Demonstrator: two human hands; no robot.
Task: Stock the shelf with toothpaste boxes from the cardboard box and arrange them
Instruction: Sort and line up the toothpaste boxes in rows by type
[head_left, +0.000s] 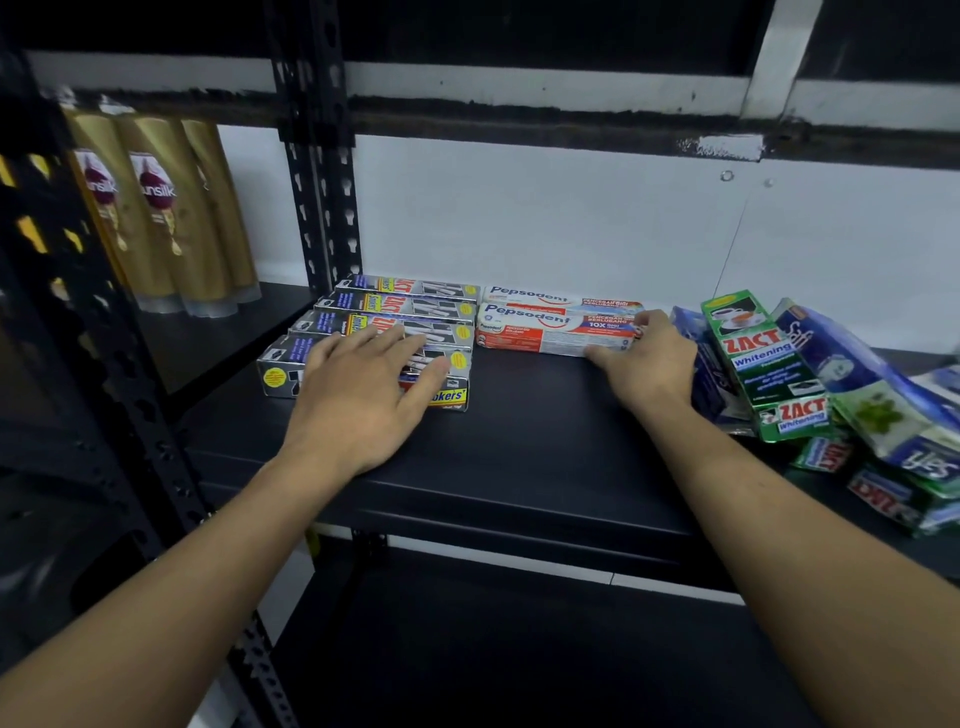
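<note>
On the black shelf (530, 431) several silver Zact Smokers toothpaste boxes (395, 306) lie side by side in a row running back to the wall. My left hand (363, 395) rests flat, fingers straight, on the front box of that row. To the right lie two white-and-red Pepsodent boxes (550, 325), one behind the other. My right hand (649, 364) holds the right end of the front Pepsodent box, thumb along its front edge and fingers curled over its end. No cardboard box is in view.
A loose heap of green Zact Whitening boxes (763, 364) and blue boxes (852, 374) lies at the shelf's right, touching my right wrist. Gold Sunsilk bottles (156, 208) stand in the bay to the left, past a black upright post (322, 208). A lower shelf shows below.
</note>
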